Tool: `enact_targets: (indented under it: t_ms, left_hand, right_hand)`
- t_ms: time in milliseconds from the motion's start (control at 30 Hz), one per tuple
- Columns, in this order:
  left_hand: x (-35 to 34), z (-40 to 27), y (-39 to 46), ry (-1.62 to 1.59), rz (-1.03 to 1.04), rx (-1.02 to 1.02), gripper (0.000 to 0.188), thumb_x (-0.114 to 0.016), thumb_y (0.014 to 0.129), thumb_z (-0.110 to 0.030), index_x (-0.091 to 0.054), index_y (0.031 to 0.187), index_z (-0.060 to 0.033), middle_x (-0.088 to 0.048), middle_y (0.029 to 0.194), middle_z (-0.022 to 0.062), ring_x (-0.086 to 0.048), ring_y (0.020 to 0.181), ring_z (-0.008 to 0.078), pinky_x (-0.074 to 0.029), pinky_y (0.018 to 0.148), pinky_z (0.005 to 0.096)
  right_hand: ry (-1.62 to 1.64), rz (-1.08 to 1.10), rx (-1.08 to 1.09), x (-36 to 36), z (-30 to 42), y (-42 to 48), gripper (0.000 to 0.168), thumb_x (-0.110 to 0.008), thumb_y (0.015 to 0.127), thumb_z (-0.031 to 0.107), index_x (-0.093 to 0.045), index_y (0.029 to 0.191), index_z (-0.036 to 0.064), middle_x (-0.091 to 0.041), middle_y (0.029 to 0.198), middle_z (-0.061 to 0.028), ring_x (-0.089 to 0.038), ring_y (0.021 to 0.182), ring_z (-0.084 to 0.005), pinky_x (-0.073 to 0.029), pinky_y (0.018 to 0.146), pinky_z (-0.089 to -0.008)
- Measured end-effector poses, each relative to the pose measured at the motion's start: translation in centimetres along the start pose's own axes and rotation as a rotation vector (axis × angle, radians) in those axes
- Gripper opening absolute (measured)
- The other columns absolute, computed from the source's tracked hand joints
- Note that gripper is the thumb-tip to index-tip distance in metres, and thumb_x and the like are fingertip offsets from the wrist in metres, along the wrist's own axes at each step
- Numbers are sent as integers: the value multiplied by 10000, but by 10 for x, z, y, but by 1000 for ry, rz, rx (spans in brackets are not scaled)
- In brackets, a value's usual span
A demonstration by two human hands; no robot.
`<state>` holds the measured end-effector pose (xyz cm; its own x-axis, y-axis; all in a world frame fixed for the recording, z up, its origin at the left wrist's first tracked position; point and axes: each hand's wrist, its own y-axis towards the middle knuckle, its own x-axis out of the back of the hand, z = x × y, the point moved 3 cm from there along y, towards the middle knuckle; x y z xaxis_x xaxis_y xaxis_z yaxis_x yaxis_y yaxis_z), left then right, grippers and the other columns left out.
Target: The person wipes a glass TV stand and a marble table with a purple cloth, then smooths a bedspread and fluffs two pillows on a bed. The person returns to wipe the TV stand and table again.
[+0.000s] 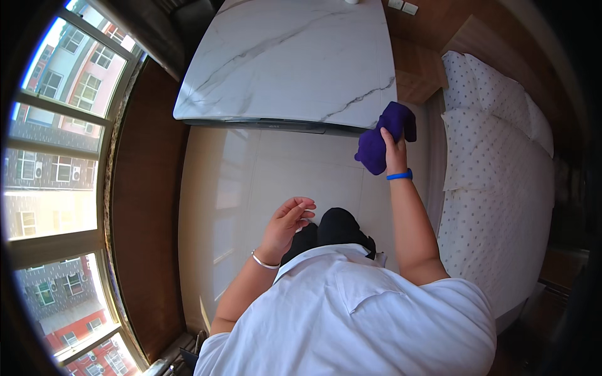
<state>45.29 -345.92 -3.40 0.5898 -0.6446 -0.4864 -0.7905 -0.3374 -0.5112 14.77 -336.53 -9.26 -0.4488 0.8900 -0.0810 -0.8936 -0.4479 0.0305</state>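
Observation:
My right hand (395, 149) grips a bunched purple cloth (376, 145) at the near right corner of a white table top with grey marble veining (301, 66). Part of the cloth overlaps the table's corner, and the rest hangs over the tiled floor. A blue band circles my right wrist. My left hand (287, 223) is in front of my body, above the floor, with its fingers slightly bent and nothing seen in it. It wears a silver bangle (264, 261). The palm side of my right hand is hidden by the cloth.
On the right stands a bed with a dotted white cover (494, 211), beside a wooden cabinet (418, 70). A large window (56, 150) and a dark brown sill panel (146, 211) line the left side. A small white object (352, 1) shows at the table's far edge.

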Motion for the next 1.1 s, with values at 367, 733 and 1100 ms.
enact_targets:
  t_ms: [367,733,1100]
  left_hand:
    - [78,-103,222,415,26,-79,251,-526,933,-157,-561,1150,-34,-578,1068,12,-508,945,94,-413,831,246]
    - [232,-193,333,526,-714,-213,191,-526,881,-20,-575,1066,-11,-564,1075,78,-542,995,161,-446,828,270]
    - [228,-305,446,1164,-682,-711,396,-527,858,-24,-448,1246,-17,-439,1297,166,-435,1168,309,-382,929,382]
  right_hand:
    - [-1536,125,-68,-132,-125,203,828,-474,817,636,-155,1474,246,-96,1537,-107,-103,1410,-311,-87,1117,-533]
    - [-1376,228,242,-365,-148,454,837,-478,827,612,-236,1450,107,-219,1500,-140,-160,1390,-330,-127,1113,-511]
    - [-1077,990,280,-346,-126,264,707,-616,787,409,-362,1399,162,-264,1491,-72,-210,1378,-301,-136,1101,-532]
